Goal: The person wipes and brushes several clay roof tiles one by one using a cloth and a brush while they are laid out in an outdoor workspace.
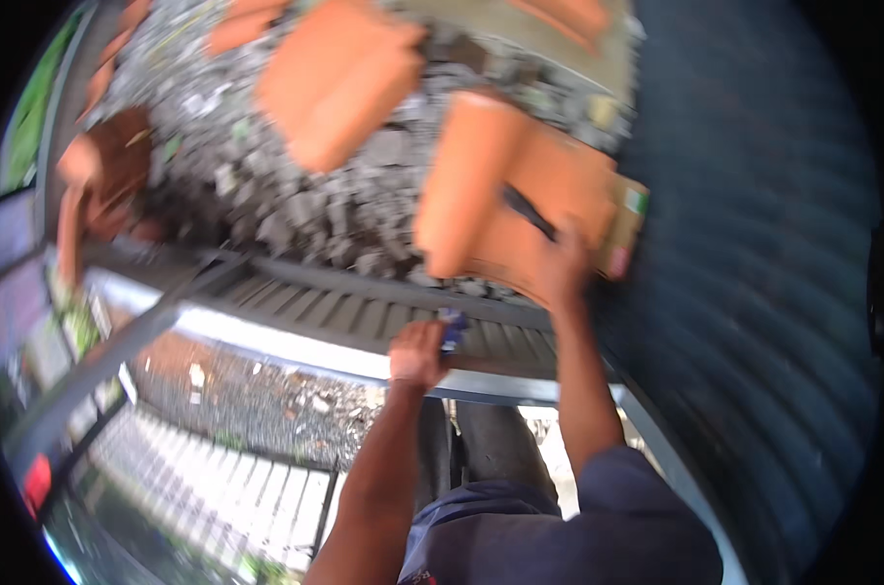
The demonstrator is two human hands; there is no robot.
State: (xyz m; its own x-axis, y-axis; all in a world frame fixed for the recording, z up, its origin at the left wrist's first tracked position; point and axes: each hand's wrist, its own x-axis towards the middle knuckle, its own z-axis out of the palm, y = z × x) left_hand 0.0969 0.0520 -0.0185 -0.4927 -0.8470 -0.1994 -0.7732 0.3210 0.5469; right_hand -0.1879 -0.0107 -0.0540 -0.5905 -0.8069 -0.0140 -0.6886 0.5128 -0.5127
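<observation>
My right hand point(564, 263) is over an orange roof tile point(549, 180), its fingers closed at one end of a slim black tool point(530, 210). Motion blur hides what kind of tool it is. Near the metal edge in front of my body is my left hand point(418, 353). Its fingers are curled, and a small blue-and-white thing point(452, 330) sticks out on the thumb side; its kind is too blurred to tell. A flat tan box or pack point(622, 226) with green and red marks lies against the tile's right side.
Grey rubble point(305, 210) spreads around another orange tile point(344, 83). At left is a broken reddish tile piece point(120, 161). A slatted metal gutter point(334, 310) runs across the front, above a drop. Dark corrugated roofing point(744, 244) covers the right side.
</observation>
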